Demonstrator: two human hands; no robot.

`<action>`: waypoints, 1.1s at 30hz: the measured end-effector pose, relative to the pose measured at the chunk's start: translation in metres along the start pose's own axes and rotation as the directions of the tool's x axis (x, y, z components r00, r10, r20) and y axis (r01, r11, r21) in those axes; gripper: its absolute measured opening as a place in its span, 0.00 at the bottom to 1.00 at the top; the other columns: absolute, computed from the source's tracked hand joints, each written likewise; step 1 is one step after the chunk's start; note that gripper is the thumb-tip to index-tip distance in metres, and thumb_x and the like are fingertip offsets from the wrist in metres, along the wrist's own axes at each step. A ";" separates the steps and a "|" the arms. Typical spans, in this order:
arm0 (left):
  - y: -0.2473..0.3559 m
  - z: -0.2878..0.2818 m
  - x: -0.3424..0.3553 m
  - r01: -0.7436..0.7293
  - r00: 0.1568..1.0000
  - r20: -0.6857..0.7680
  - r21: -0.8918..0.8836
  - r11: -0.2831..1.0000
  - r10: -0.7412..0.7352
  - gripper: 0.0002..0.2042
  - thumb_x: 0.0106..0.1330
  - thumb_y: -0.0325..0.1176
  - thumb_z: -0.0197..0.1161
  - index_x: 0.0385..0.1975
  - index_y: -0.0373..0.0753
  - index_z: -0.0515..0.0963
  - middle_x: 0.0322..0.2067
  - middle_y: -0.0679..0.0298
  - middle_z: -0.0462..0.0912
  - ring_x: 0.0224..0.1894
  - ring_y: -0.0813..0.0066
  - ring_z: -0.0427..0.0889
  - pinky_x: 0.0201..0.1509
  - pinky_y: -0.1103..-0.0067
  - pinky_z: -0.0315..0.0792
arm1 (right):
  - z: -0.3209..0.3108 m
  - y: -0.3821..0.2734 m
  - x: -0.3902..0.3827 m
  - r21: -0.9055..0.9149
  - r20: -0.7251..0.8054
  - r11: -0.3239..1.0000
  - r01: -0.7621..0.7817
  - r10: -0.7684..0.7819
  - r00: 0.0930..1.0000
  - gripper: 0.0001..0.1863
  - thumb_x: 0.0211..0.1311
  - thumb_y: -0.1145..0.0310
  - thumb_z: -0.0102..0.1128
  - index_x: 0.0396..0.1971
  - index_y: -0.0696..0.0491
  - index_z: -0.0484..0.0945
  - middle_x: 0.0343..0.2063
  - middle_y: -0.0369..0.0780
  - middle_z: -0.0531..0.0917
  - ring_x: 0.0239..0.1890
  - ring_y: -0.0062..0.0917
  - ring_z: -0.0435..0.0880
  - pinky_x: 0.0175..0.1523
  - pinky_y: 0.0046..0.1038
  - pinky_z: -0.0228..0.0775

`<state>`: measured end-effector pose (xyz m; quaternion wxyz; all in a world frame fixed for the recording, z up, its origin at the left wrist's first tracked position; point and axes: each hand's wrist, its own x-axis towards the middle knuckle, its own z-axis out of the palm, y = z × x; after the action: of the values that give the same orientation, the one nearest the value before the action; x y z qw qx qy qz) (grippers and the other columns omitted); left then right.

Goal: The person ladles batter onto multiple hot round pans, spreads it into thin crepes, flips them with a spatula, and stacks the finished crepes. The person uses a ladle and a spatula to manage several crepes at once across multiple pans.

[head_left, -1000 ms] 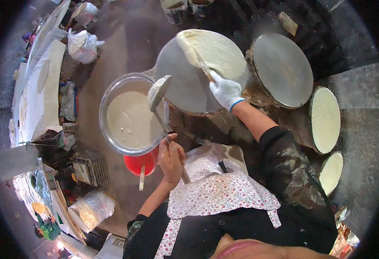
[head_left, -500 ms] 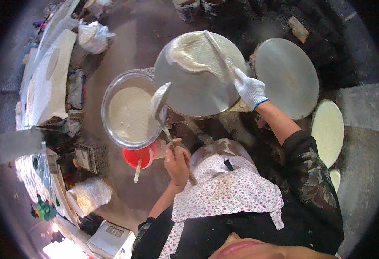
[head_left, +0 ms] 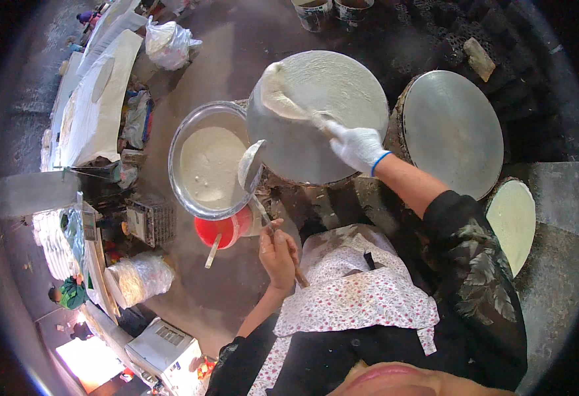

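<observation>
My bare left hand [head_left: 278,254] is closed round the long handle of a ladle [head_left: 252,165]. The ladle's bowl, smeared with pale batter, hangs over the right rim of a metal basin [head_left: 176,142] full of batter [head_left: 210,165]. In a white knit glove, my right hand [head_left: 358,148] grips a batter spreader [head_left: 319,121] above a round griddle [head_left: 302,158]. A spread layer of batter [head_left: 335,79] covers the griddle's far and right side, while its near left part shows bare metal. Thick batter coats the spreader's far end, hiding its outline.
Right of the griddle stands another round griddle [head_left: 453,129], with a third one bearing a pale yellow sheet [head_left: 512,218] nearer me. Under the basin is a red bucket [head_left: 236,228] with a stick in it. Plastic bags, a crate [head_left: 151,223] and a cloth-covered table [head_left: 98,105] line the left.
My right hand has swept the spreader left and nearer me across the griddle, and the batter layer now reaches further over its right side. My left hand still holds the ladle beside the basin.
</observation>
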<state>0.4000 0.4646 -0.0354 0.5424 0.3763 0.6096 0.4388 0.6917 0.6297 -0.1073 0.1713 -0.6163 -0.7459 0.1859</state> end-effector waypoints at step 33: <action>-0.013 -0.048 0.122 -0.107 0.981 -0.127 0.288 0.952 0.148 0.27 0.82 0.30 0.51 0.79 0.38 0.59 0.22 0.71 0.67 0.19 0.85 0.64 0.21 0.84 0.64 | -0.003 0.000 0.056 0.136 0.181 0.991 -0.018 -0.007 0.983 0.20 0.70 0.52 0.60 0.60 0.34 0.84 0.41 0.45 0.90 0.43 0.41 0.90 0.51 0.39 0.81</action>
<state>0.3371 0.5680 -0.0871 0.4079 0.4546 0.6781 0.4089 0.6826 0.6853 -0.1033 0.1442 -0.5855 -0.7423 0.2924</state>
